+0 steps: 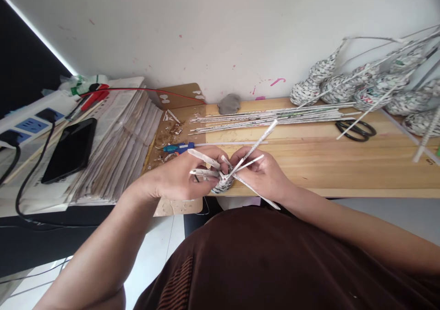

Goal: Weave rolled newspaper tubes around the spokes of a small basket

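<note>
Between my hands, close to the table's front edge, is a small woven paper piece with several rolled paper strips sticking out of its top. My left hand wraps round its left side, with two strips pointing out over the fingers. On the other side, my right hand pinches at the base of the strips, where one long paper strip rises up and to the right. The fingers cover much of the weaving. A blue glue gun lies just beyond my left hand.
Long rolled paper sticks lie along the back of the wooden table. Black-handled scissors rest to their right, near several woven paper gourd shapes. At left are stacked newspapers, a black phone and a power strip with cables.
</note>
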`<state>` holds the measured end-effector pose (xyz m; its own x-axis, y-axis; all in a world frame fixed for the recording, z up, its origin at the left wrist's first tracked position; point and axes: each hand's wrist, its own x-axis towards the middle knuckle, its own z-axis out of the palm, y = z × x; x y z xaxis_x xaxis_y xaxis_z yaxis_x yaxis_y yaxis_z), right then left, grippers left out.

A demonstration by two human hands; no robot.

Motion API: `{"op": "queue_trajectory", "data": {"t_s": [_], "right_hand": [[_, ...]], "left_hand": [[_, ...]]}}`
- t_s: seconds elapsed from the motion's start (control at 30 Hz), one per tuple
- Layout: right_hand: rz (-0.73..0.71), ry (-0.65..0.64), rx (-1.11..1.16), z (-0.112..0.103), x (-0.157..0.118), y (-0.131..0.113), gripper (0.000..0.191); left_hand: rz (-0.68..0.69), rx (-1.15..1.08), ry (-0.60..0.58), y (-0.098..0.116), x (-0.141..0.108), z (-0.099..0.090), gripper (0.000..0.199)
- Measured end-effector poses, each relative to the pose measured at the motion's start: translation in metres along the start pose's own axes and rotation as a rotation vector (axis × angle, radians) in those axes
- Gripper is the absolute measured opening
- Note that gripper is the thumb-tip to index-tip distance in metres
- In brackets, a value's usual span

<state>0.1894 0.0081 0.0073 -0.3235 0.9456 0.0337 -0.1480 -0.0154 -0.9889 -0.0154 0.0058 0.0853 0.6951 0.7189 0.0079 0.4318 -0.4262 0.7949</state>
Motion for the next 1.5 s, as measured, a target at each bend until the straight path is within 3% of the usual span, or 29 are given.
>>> {"op": "queue_trajectory", "data": {"t_s": [0.1,0.23,0.43,0.7,0.97,1.1,1.27,1.37,1.5], "right_hand": [[0.000,-0.012,-0.025,0.000,0.001,-0.001,0.011],[0.028,-0.028,-0.018,-0.001,0.001,-0.003,0.011],[-0.008,-0.034,-0.066,-0.001,0.001,-0.003,0.009],[0.042,-0.052,-0.007,-0.002,-0.001,0.002,0.016],[0.066,-0.009,0.046,-0.004,-0.002,-0.001,0.022],[0.086,0.000,0.054,-0.005,0.000,-0.005,0.026],[0.042,0.001,0.089,-0.014,0.005,-0.017,0.025],[0.024,-0.049,0.027,-0.022,0.007,-0.019,0.019],[0.002,-0.150,-0.064,-0.029,0.006,-0.010,0.012]], "left_hand": [[0.016,0.104,-0.089,0.004,0.001,-0.011,0.027],[0.025,0.144,-0.122,-0.001,0.008,-0.017,0.022],[-0.061,-0.051,-0.121,-0.016,0.013,-0.015,0.012],[-0.164,-0.049,0.163,-0.025,0.018,0.006,0.016],[-0.057,0.048,0.364,-0.026,0.018,0.019,0.010],[-0.014,0.170,0.410,-0.025,0.015,0.023,0.004],[-0.063,0.260,0.560,-0.013,0.011,0.040,0.006],[-0.147,0.224,0.696,-0.009,0.008,0.056,0.009],[-0.186,0.015,0.759,-0.012,0.004,0.070,0.009]]}}
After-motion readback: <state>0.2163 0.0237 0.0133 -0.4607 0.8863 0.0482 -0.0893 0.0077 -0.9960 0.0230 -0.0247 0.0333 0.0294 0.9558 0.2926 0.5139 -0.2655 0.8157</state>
